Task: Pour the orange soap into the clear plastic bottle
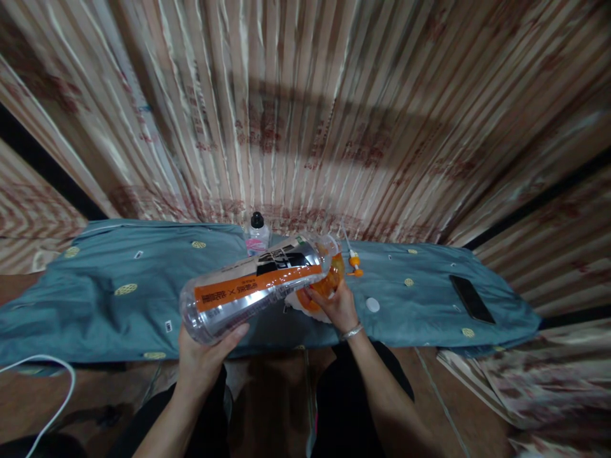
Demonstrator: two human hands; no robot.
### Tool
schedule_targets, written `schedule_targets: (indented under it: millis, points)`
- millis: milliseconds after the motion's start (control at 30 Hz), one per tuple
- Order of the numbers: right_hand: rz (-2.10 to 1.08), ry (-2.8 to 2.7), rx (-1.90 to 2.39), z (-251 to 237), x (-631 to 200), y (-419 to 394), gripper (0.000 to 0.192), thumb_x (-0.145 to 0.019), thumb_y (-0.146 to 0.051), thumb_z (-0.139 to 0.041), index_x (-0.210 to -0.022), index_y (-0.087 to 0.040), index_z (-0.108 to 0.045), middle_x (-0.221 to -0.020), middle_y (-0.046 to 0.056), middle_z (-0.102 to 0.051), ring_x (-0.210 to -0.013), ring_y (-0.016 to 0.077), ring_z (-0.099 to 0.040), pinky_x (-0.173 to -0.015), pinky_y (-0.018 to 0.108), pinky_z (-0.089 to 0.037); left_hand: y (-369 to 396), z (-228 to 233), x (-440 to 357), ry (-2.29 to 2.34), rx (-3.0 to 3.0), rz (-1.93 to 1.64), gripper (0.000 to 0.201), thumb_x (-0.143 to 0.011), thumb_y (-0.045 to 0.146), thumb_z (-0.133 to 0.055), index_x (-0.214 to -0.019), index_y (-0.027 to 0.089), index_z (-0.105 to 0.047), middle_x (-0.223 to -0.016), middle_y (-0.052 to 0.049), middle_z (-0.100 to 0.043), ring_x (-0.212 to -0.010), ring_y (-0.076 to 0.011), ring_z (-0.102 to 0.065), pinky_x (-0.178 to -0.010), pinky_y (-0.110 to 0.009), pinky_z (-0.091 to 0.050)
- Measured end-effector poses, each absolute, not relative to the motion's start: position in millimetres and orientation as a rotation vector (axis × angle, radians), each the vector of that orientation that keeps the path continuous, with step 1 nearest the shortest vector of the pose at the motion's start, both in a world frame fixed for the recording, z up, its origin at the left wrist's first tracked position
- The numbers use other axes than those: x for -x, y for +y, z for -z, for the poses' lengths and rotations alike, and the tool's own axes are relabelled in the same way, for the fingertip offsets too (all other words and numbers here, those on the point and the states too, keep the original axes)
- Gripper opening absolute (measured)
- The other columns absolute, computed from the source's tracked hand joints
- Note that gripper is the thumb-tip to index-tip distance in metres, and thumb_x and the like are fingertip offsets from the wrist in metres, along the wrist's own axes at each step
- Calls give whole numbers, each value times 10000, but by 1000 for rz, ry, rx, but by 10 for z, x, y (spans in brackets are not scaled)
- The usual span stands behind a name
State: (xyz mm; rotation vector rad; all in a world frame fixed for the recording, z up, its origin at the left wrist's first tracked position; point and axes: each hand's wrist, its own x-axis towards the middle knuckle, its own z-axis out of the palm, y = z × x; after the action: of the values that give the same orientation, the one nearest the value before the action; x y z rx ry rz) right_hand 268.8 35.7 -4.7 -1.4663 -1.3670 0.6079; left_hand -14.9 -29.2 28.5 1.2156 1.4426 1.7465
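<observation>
Nearest the camera, a white cable (52, 388) loops across the brown floor (277, 394) at lower left, beside the person's dark-clad knees. Above them the left hand (203, 359) cups the base of a large clear plastic bottle (258, 286), fingers curled under it and the thumb lying along its side. The bottle is tipped nearly level, its base toward the person and its mouth pointing away and to the right; an orange band and a black-and-white label run along its side. The right hand (337, 305), with a silver bracelet (352, 331) on the wrist, is closed around something orange and rounded (329, 286) right at the bottle's mouth; it may be a small cup or bowl, but blur and the bottle hide its shape.

Both hands work over a blue-grey quilt (119, 286) with small yellow motifs. On it, to the right of the hands, lie a small white disc (373, 305), a thin stick with an orange piece (353, 259), and farther right a dark phone (470, 298). Behind the big bottle stands a small bottle with a black cap (258, 234). Striped curtain fabric (305, 114) fills the background.
</observation>
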Motion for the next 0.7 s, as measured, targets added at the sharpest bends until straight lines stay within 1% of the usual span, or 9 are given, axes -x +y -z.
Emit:
schedule_targets:
  millis: [167, 333, 433, 567, 633, 700]
  points:
    - [-586, -1361, 1474, 44, -2678, 358, 776, -746, -849, -882, -1227, -262, -719, -1198, 168, -919, -1113, 425, -894, -992, 628, -734, -251, -196, 209, 1449, -1248, -1740, 655, -678, 586, -1051, -1171, 222, -820, -1157, -104, -883, -1090, -359, -853, -1085, -539, -704]
    - [-596, -1367, 1451, 51, -2669, 351, 678, -798, -742, -887, -1244, -262, -711, -1210, 158, -919, -1118, 409, -897, -1008, 630, -733, -227, -228, 225, 1417, -1215, -1716, 625, -641, 581, -1065, -1090, 216, -828, -1077, -94, -890, -981, -338, -859, -967, -495, -739]
    - [-606, -1361, 1441, 61, -2668, 356, 699, -786, -722, -904, -1266, -253, -707, -1221, 167, -918, -1129, 408, -897, -1022, 626, -733, -227, -289, 237, 1403, -1232, -1688, 579, -634, 549, -1070, -1051, 219, -840, -1049, -84, -895, -939, -321, -859, -923, -466, -744]
    - [-615, -1345, 1425, 78, -2669, 362, 720, -767, -724, -921, -1263, -247, -710, -1212, 170, -921, -1096, 402, -906, -1010, 612, -741, -228, -267, 304, 1394, -1265, -1668, 576, -645, 479, -1086, -1106, 218, -860, -1115, -93, -907, -1034, -331, -870, -1032, -482, -723]
    - [-621, -1331, 1434, 86, -2668, 362, 699, -771, -704, -918, -1265, -257, -708, -1203, 153, -925, -1087, 394, -908, -1004, 614, -743, -230, -227, 340, 1387, -1267, -1649, 590, -665, 462, -1087, -1148, 210, -863, -1164, -109, -909, -1090, -344, -869, -1089, -507, -705]
    - [-632, -1317, 1448, 89, -2664, 362, 680, -767, -686, -920, -1263, -274, -702, -1194, 131, -927, -1094, 390, -906, -1006, 624, -743, -231, -197, 360, 1383, -1263, -1622, 581, -676, 467, -1084, -1142, 198, -867, -1171, -122, -908, -1094, -353, -868, -1107, -529, -699]
